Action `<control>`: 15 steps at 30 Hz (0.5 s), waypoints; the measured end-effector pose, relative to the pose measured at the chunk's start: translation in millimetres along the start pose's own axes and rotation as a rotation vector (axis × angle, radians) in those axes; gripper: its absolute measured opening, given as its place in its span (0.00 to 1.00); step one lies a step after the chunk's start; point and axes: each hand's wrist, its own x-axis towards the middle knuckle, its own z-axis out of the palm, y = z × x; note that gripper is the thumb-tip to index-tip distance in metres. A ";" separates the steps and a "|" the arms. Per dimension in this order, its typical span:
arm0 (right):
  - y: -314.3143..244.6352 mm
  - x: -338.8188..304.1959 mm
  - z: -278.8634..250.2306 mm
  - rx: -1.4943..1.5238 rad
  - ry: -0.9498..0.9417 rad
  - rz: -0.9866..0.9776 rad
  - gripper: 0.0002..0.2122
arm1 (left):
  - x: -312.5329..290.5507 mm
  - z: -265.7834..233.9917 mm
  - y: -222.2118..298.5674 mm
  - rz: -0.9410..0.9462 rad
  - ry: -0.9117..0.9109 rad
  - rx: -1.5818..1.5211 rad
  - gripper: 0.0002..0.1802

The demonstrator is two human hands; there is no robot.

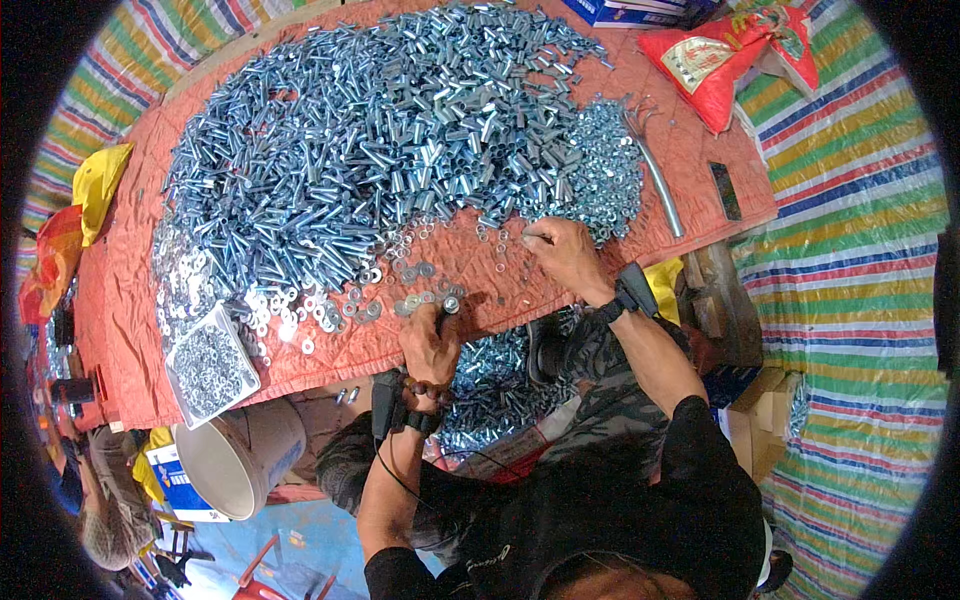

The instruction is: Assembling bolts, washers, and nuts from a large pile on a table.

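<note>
My left hand [430, 342] is closed at the near edge of the red cloth. Its thumb and fingers hold a small metal fastener [450, 304], whose round end shows; the rest of it is hidden. Loose flat washers [425, 270] lie just beyond that hand. To the right, my right hand [568, 252] has its fingertips pinched together over the cloth, beside a pile of nuts [605, 165]. Whatever is between those fingertips is too small to make out. A broad heap of metal sleeves and bolts [380, 140] spreads beyond both hands.
A white tray of small rings [212, 368] rests at the table's left corner, above a white bucket [245, 460]. A grey-handled tool [660, 185] and a red bag [700, 70] lie at the right. More metal parts [490, 385] sit below the table edge.
</note>
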 end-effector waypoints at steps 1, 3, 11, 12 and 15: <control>-1.4 1.7 0.3 0.001 -0.002 0.000 0.08 | 0.2 0.2 -0.3 -0.001 0.001 0.001 0.06; -3.9 5.7 1.6 -0.052 0.023 -0.080 0.08 | -0.1 1.2 -0.2 -0.009 0.003 0.005 0.06; -26.0 21.0 18.5 -0.030 0.090 -0.210 0.09 | 1.8 -0.9 2.0 -0.004 -0.016 -0.022 0.06; -23.3 20.8 19.6 -0.027 0.083 -0.210 0.09 | 2.4 -0.3 3.7 0.017 -0.008 -0.017 0.07; -15.7 19.7 22.5 -0.159 0.046 -0.292 0.06 | 2.7 -0.4 3.9 0.009 0.008 -0.045 0.07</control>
